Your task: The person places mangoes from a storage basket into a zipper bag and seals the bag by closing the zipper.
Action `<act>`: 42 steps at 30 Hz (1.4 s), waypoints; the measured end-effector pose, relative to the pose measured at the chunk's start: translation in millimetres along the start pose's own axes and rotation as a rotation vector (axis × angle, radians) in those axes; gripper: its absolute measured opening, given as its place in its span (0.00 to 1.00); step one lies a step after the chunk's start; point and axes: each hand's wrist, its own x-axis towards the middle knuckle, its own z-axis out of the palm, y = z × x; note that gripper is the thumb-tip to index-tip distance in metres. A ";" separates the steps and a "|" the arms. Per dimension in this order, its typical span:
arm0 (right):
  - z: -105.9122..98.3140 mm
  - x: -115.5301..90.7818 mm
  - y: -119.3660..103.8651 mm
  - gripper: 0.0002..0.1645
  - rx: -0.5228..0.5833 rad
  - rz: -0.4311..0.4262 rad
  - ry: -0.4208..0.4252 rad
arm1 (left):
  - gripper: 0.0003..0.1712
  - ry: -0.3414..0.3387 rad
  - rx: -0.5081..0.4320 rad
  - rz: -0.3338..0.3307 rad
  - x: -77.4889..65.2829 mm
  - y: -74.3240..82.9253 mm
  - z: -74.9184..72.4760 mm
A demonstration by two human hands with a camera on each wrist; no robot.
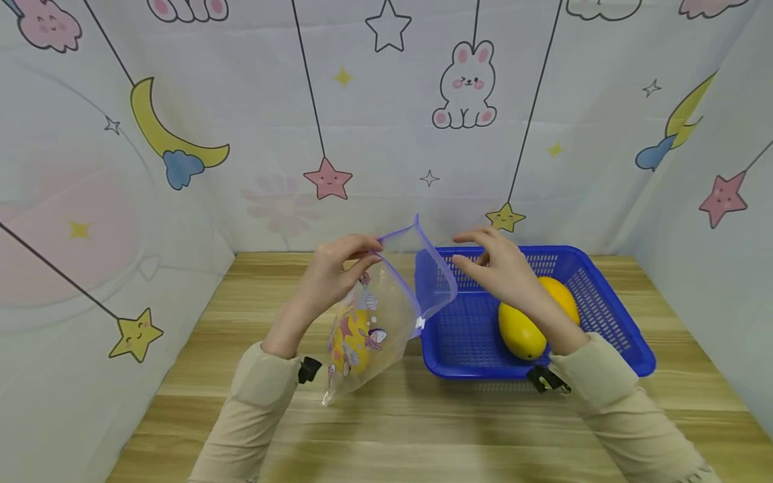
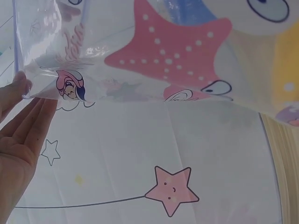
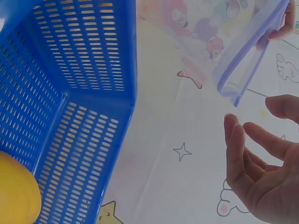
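Note:
A clear zip bag [image 1: 389,302] with a purple seal and sea-creature prints hangs over the table, its mouth gaping. My left hand [image 1: 335,272] pinches the bag's top edge between thumb and fingers. Low in the bag is a yellow fruit [image 1: 359,355], partly covered by the prints. A white slider [image 1: 420,323] sits at the right end of the seal. To the right of the mouth, apart from it, my right hand [image 1: 501,265] has its fingers spread and holds nothing. Under the right forearm, two yellow mango-like fruits [image 1: 524,335] lie in a blue basket [image 1: 465,371].
The wooden table [image 1: 423,429] carries the slotted basket on its right half, close behind and beside the bag. White cloth [image 1: 386,121] printed with stars, moons and rabbits encloses the back and sides.

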 end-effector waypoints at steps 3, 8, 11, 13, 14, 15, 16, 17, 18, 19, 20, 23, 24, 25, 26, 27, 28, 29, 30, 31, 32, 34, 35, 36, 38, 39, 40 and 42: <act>-1.8 -1.0 1.7 0.23 -0.017 0.005 -0.006 | 0.09 -0.001 0.000 -0.009 -0.4 -0.6 0.3; -3.1 -2.1 2.7 0.22 -0.037 -0.001 -0.024 | 0.10 -0.005 -0.002 -0.028 -1.1 -0.9 0.4; -4.0 -2.5 4.8 0.23 -0.060 -0.003 -0.031 | 0.10 -0.009 0.001 -0.036 -0.7 -0.2 0.4; -5.1 -2.6 7.2 0.23 -0.077 0.000 -0.035 | 0.09 -0.012 0.001 -0.040 -0.4 0.3 0.3; -5.5 -2.5 8.5 0.23 -0.089 0.003 -0.037 | 0.09 -0.012 0.001 -0.042 -0.4 0.0 0.3; -6.3 -2.6 9.6 0.23 -0.098 0.003 -0.043 | 0.09 -0.013 -0.002 -0.043 -0.2 0.4 -0.1; -7.0 -2.7 11.0 0.23 -0.108 0.002 -0.052 | 0.09 -0.014 -0.004 -0.042 0.0 0.4 -0.3; -7.9 -3.1 12.3 0.23 -0.112 0.003 -0.065 | 0.09 -0.015 -0.005 -0.041 0.2 0.3 -0.4; -8.9 -3.6 13.4 0.23 -0.114 0.003 -0.079 | 0.09 -0.015 -0.005 -0.041 0.2 0.0 -0.5; -9.7 -4.1 14.5 0.23 -0.118 0.004 -0.096 | 0.09 -0.015 -0.007 -0.040 0.3 -0.3 -0.5; -10.2 -4.4 15.9 0.23 -0.120 0.005 -0.112 | 0.09 -0.014 -0.011 -0.039 0.4 -0.6 -0.5; -11.1 -5.4 20.7 0.23 -0.117 0.020 -0.158 | 0.08 -0.012 -0.019 -0.036 0.2 -1.4 -0.5; -11.1 -5.7 22.6 0.23 -0.119 0.029 -0.170 | 0.08 -0.012 -0.023 -0.035 0.0 -1.5 -0.5; -10.9 -5.9 24.8 0.23 -0.122 0.041 -0.179 | 0.08 -0.012 -0.029 -0.035 -0.2 -1.6 -0.5; -10.8 -6.4 26.8 0.24 -0.119 0.054 -0.189 | 0.08 -0.012 -0.031 -0.034 -0.5 -1.7 -0.4; -10.9 -6.9 28.5 0.24 -0.118 0.066 -0.199 | 0.08 -0.013 -0.032 -0.033 -0.8 -2.0 -0.3; -11.1 -7.5 30.6 0.25 -0.112 0.078 -0.208 | 0.08 -0.015 -0.033 -0.032 -0.6 -1.8 -0.1; -11.4 -8.0 32.7 0.25 -0.105 0.092 -0.216 | 0.08 -0.015 -0.033 -0.032 -0.5 -2.0 0.2; -11.6 -8.4 34.7 0.25 -0.098 0.102 -0.224 | 0.08 -0.016 -0.032 -0.031 -0.3 -2.0 0.5; -11.7 -8.9 36.5 0.26 -0.090 0.109 -0.231 | 0.08 -0.015 -0.031 -0.032 -0.3 -2.4 0.7; -11.8 -9.2 38.2 0.26 -0.080 0.114 -0.239 | 0.08 -0.015 -0.028 -0.032 -0.3 -2.7 1.0; -11.6 -9.4 42.0 0.27 -0.072 0.114 -0.248 | 0.08 -0.016 -0.025 -0.032 0.1 -2.7 0.8; -11.4 -9.5 43.7 0.27 -0.071 0.116 -0.251 | 0.08 -0.016 -0.026 -0.032 0.2 -2.8 0.8; -11.2 -9.6 45.5 0.27 -0.073 0.115 -0.253 | 0.08 -0.017 -0.027 -0.033 0.5 -2.5 0.5; -10.9 -9.9 49.0 0.27 -0.088 0.109 -0.251 | 0.07 -0.021 -0.028 -0.032 0.7 -2.3 0.2; -10.8 -10.1 50.8 0.27 -0.097 0.107 -0.248 | 0.07 -0.023 -0.028 -0.033 1.0 -2.0 0.0; -10.8 -10.3 52.7 0.27 -0.105 0.106 -0.246 | 0.07 -0.025 -0.029 -0.034 1.2 -1.8 -0.1; -10.9 -10.7 56.1 0.26 -0.119 0.104 -0.244 | 0.07 -0.028 -0.029 -0.036 1.5 -1.5 -0.1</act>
